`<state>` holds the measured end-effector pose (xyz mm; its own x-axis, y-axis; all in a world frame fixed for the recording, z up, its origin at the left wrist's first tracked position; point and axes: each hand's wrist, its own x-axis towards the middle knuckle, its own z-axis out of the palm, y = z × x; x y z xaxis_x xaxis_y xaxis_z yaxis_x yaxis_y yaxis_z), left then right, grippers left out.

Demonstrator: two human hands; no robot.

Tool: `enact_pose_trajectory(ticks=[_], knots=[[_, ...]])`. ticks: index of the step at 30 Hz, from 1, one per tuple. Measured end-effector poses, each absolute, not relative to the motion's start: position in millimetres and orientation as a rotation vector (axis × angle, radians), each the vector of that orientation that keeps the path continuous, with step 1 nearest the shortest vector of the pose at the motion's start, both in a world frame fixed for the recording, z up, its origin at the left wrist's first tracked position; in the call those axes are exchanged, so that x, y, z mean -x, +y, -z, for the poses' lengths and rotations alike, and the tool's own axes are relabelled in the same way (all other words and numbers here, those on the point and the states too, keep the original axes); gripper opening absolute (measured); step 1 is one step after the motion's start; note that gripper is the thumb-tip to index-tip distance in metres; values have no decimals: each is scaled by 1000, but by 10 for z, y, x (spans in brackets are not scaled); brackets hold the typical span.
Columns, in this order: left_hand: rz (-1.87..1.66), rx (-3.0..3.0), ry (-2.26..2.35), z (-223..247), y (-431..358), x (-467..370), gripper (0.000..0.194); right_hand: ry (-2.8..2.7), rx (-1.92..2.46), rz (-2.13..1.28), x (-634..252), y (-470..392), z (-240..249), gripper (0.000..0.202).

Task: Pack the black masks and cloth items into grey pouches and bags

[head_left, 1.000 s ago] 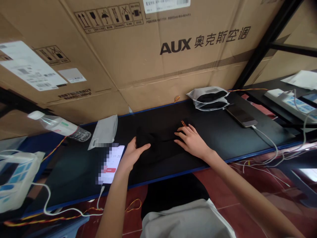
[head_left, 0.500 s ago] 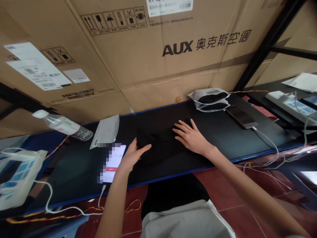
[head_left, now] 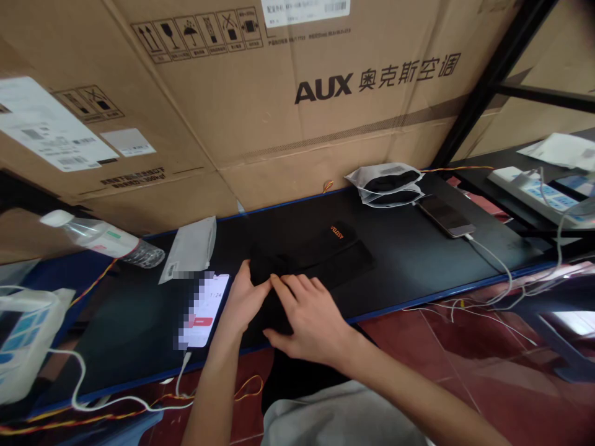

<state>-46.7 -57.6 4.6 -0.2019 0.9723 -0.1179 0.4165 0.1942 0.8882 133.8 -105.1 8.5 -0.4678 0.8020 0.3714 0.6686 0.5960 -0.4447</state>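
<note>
A black piece of cloth (head_left: 320,254) with small orange lettering lies stretched along the dark table. It hardly stands out from the black surface, so its exact kind is unclear. My left hand (head_left: 244,297) grips the left end of the cloth, between thumb and fingers. Close beside it, my right hand (head_left: 307,313) rests palm down on the near side of the cloth. The right fingers are extended and the thumb is apart, with the fingertips near my left thumb. Left of my left hand lies a lit phone (head_left: 207,313), partly blurred out.
Behind the table (head_left: 111,328) stands a large cardboard box (head_left: 260,118). A plastic bottle (head_left: 106,238) and a flat pouch (head_left: 190,248) are at left. Filled pouches (head_left: 390,183) and a dark phone (head_left: 444,214) on a white cable are at right.
My right hand has moved left and nearer to me, up to my left hand, uncovering the orange lettering. My left hand stays at the cloth's left end. The view has shifted slightly.
</note>
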Motion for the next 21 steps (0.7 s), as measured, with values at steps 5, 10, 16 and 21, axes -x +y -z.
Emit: enact_pose_trajectory(ticks=[5,10,16,21], knots=[[-970,-1101,1630,-351,-747,255,54,-2157,1295,-351,-1260,-1123,-12,68],[-995,-1034,1443,-602,-826,132,59,-1955,1197,-579,-1517,-1047,13,50],[-995,-1259,1331,-580,-737,81,50,-1555,1207,-790,-1794,-993,-58,30],[-1157,-1885,1417,-376,-617,-189,41,-1174,1189,-1001,-2089,-807,45,40]])
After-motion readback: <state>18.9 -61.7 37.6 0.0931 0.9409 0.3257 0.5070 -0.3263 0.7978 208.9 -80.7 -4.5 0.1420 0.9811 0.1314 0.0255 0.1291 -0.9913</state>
